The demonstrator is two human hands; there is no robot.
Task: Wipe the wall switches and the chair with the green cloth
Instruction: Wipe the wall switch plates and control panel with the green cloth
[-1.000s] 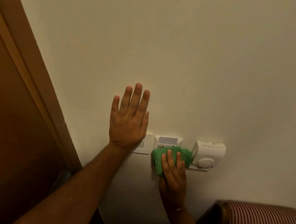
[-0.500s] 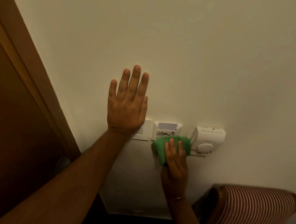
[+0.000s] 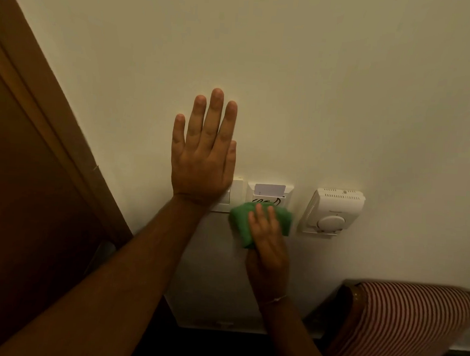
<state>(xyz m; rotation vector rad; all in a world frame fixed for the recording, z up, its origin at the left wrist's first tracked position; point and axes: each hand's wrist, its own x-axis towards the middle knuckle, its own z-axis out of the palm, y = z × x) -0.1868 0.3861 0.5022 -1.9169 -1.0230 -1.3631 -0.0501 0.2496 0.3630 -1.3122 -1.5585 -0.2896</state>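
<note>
My right hand [image 3: 268, 244] presses the green cloth [image 3: 243, 223] flat against the wall, over the lower edge of the white key-card holder [image 3: 269, 192]. A white card sits in the holder's slot. My left hand [image 3: 203, 159] lies flat on the wall with fingers straight, its heel covering part of the white light switch [image 3: 234, 194]. A white thermostat [image 3: 334, 211] with a round dial hangs to the right of the cloth. The chair [image 3: 409, 326], with red and white striped upholstery and a wooden frame, stands at the lower right below the thermostat.
A brown wooden door and its frame [image 3: 44, 142] run diagonally down the left side. The cream wall [image 3: 318, 86] fills the upper view. A dark floor strip shows along the bottom under the skirting.
The view has tilted so the switches sit lower in frame. My right hand has slid the cloth downward off the card holder's face to its lower edge. The left hand stays flat on the wall.
</note>
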